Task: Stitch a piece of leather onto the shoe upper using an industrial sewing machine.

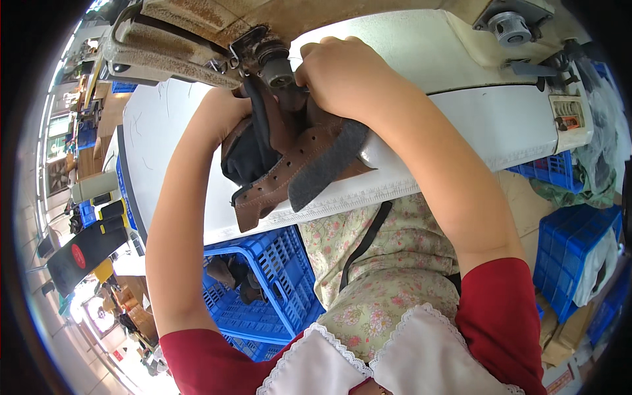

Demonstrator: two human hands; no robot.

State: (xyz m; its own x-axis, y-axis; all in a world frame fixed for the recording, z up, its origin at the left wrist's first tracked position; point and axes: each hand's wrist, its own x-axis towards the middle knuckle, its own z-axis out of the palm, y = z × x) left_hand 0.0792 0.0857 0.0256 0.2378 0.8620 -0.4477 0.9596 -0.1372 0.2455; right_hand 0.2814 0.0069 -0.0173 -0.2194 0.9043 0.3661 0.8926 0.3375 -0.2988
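Note:
A brown leather shoe upper (pixel 283 166) with a row of punched holes, pale stitching and dark lining is bunched beneath the head of an industrial sewing machine (pixel 280 74). One dark grey strap-like flap hangs over its front. My right hand (pixel 339 74) is closed at the upper's far right side, knuckles raised beside the machine's round presser part; its fingertips are out of sight. On the other side, my left hand (pixel 227 108) reaches in against the dark lining. Leather and the machine head hide its fingers.
The white machine table (pixel 171 125) has a ruler (pixel 388 192) along its front edge. Below it stands a blue plastic crate (pixel 276 283) with dark pieces inside. More blue crates (pixel 569 253) are at the right. A metal pulley (pixel 510 28) sits on the machine arm.

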